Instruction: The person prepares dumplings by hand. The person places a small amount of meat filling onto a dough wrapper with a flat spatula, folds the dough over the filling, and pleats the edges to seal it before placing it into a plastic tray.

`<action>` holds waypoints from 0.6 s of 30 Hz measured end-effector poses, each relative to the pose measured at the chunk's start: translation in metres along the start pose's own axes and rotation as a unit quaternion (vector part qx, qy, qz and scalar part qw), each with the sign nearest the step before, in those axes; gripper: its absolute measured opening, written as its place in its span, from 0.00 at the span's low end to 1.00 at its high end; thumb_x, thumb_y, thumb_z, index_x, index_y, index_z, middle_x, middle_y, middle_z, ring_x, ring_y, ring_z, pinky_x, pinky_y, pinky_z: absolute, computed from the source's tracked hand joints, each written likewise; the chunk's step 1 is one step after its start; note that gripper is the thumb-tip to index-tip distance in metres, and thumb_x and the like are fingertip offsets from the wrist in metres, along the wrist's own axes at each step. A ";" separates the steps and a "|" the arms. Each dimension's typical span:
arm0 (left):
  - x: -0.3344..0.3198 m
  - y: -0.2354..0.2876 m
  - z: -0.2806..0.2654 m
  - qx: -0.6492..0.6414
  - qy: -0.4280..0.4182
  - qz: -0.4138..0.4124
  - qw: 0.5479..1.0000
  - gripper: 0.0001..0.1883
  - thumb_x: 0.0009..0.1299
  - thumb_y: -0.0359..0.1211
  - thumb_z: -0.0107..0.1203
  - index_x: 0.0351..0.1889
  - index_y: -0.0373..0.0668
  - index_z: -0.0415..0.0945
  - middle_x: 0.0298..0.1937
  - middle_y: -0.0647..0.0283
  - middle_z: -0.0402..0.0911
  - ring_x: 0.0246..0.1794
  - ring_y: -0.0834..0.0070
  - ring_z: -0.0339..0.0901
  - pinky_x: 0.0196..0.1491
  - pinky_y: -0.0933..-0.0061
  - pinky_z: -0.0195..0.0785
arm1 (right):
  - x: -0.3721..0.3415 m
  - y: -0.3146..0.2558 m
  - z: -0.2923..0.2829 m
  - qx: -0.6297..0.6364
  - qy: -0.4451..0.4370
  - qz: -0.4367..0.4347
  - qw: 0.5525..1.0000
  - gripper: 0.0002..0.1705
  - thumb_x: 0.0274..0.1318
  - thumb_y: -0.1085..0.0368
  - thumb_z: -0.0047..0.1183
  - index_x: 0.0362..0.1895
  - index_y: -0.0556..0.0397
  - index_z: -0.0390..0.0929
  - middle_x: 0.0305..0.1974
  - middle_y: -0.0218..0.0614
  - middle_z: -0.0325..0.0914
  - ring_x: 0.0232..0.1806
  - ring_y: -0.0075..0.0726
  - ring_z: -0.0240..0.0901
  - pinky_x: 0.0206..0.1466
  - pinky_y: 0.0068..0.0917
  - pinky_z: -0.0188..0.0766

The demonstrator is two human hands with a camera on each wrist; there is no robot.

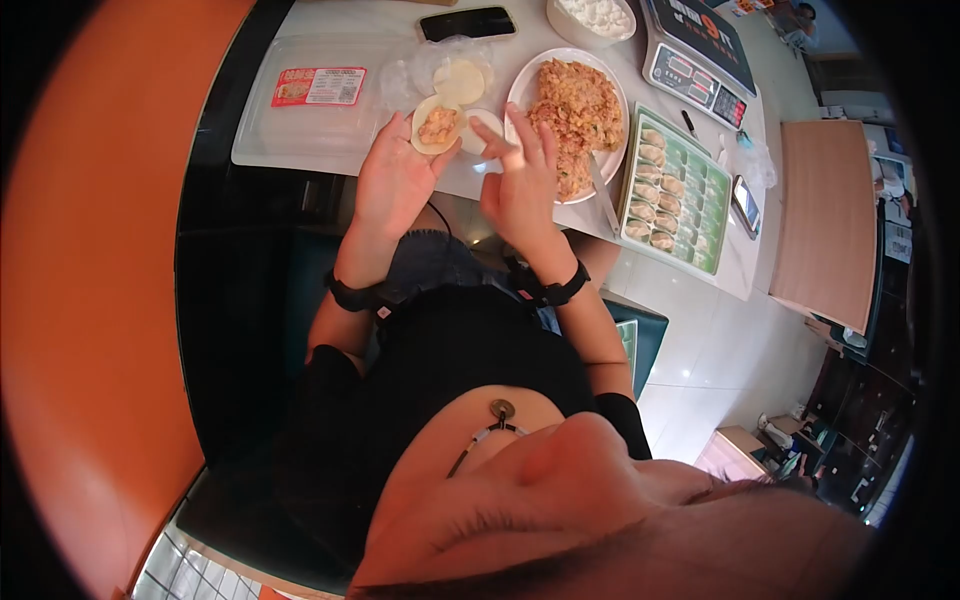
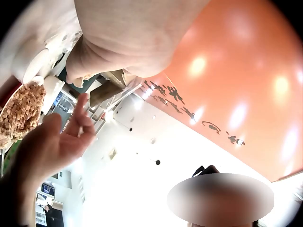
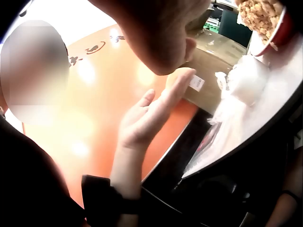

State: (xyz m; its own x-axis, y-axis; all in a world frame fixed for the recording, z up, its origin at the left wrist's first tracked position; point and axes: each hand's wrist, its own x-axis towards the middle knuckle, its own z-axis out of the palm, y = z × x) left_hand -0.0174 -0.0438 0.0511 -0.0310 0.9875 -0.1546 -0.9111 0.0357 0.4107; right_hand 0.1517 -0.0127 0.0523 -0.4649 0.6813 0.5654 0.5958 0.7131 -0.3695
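On the fingers of my left hand (image 1: 395,180) lies a round dumpling wrapper (image 1: 421,143) with a lump of meat filling (image 1: 439,126) on it. The right wrist view shows this hand (image 3: 147,118) flat, thumb apart from the straight fingers. Just right of the wrapper, my right hand (image 1: 525,195) is raised with its fingers loosely spread and nothing held. More wrappers (image 1: 462,80) sit in clear plastic beyond the left hand. A plate (image 1: 517,88) heaped with minced filling (image 1: 575,105) is beyond the right hand, a flat-handled utensil (image 1: 605,195) leaning at its near edge.
Right of the plate, a green compartment tray (image 1: 712,215) holds several rows of folded dumplings (image 1: 650,175). A scale (image 1: 690,75) and a white bowl (image 1: 592,30) stand behind. A clear lid (image 1: 270,135), phones (image 1: 466,24) and a marker (image 1: 690,123) lie on the table.
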 end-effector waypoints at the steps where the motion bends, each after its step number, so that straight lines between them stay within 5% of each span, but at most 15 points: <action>1: 0.000 -0.002 -0.001 -0.003 0.002 -0.001 1.000 0.26 0.81 0.44 0.37 0.67 0.32 0.61 0.66 0.53 0.70 0.69 0.63 0.65 0.73 0.56 0.55 | 0.000 -0.004 0.002 -0.001 -0.003 0.001 1.000 0.32 0.34 0.82 0.48 0.51 0.49 0.74 0.55 0.27 0.79 0.72 0.44 0.60 0.73 0.54 0.48; 3: -0.002 -0.006 0.001 0.005 -0.069 -0.038 0.997 0.27 0.81 0.45 0.35 0.66 0.33 0.62 0.65 0.54 0.71 0.67 0.65 0.67 0.70 0.61 0.57 | -0.004 -0.014 0.007 0.000 0.000 -0.106 0.994 0.28 0.35 0.82 0.49 0.46 0.47 0.72 0.58 0.22 0.78 0.72 0.43 0.60 0.74 0.53 0.47; 7: -0.007 -0.010 0.014 0.034 -0.030 -0.051 0.998 0.28 0.81 0.46 0.34 0.67 0.32 0.62 0.65 0.54 0.71 0.66 0.66 0.68 0.70 0.63 0.57 | -0.015 -0.012 0.007 0.003 -0.020 -0.111 0.994 0.23 0.40 0.80 0.51 0.42 0.43 0.70 0.59 0.19 0.78 0.73 0.39 0.59 0.75 0.51 0.44; 18: -0.008 -0.020 0.034 -0.014 -0.082 -0.100 0.991 0.27 0.82 0.45 0.33 0.68 0.32 0.60 0.68 0.54 0.68 0.70 0.65 0.64 0.74 0.60 0.53 | -0.033 0.020 -0.036 -0.071 0.058 -0.110 0.990 0.13 0.46 0.74 0.57 0.35 0.42 0.73 0.54 0.18 0.82 0.71 0.37 0.61 0.75 0.48 0.42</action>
State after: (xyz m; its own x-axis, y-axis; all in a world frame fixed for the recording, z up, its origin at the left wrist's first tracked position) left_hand 0.0153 -0.0470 0.0744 0.2169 0.9729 -0.0805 -0.9032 0.2313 0.3615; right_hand 0.2025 -0.0265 0.0532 -0.5195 0.4826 0.7052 0.5781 0.8062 -0.1258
